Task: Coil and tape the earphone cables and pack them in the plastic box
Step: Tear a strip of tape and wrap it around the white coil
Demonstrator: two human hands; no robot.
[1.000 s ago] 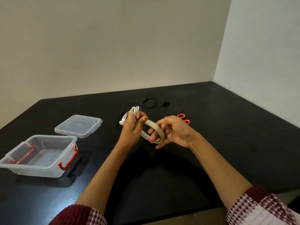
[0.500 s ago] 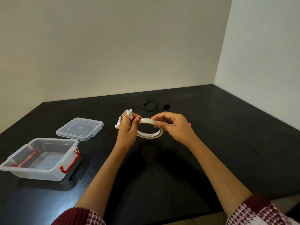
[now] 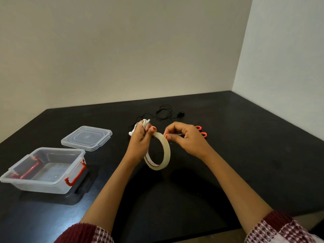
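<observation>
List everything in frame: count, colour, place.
plastic box: 1, clear with red latches, open, table left.
lid: 1, clear, table, behind box.
white earphone cable: 1, white, wound round left hand fingers.
black earphone cable: 1, black, loose on table beyond hands.
tape roll: 1, beige, upright between hands.
scissors: 1, orange handles, table, partly behind right hand.
table: 1, black.
left hand: holds white cable, pinches roll.
right hand: pinches roll's top.

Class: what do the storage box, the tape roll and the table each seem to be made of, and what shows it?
Storage box: clear glossy plastic; its red clips show through the walls. Tape roll: pale, slightly shiny band, probably plastic film or paper tape. Table: black, matte, faintly grained, perhaps painted wood or laminate.
</observation>
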